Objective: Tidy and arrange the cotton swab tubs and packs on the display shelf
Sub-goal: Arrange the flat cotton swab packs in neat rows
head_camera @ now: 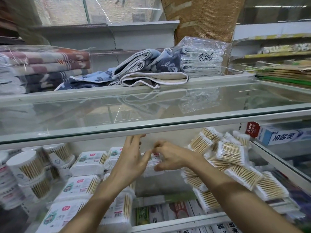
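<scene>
A labelled cotton swab pack (152, 163) is held above the middle of the display shelf (176, 222), towards the back. It is pinched in the grip of the right hand (170, 156), fingers curled over its top edge and thumb under it; the pack is motion-blurred. The left hand (131, 158) is set just beside the pack, its grip wide open with fingers straight and nothing held; whether its thumb touches the pack cannot be told.

Left of the hands, flat labelled swab boxes (87, 163) are lined up in rows. Round swab tubs (25, 167) are stacked at the far left. Clear bagged swab packs (230, 153) are heaped loosely on the right, tilted at mixed angles.

A glass shelf (151, 105) is seen above the hands. Folded blue and cream towels (143, 71) are laid behind it, with a bagged stack marked "8306" (202, 58) beside them. A toothpaste box (282, 136) is seen at the right.
</scene>
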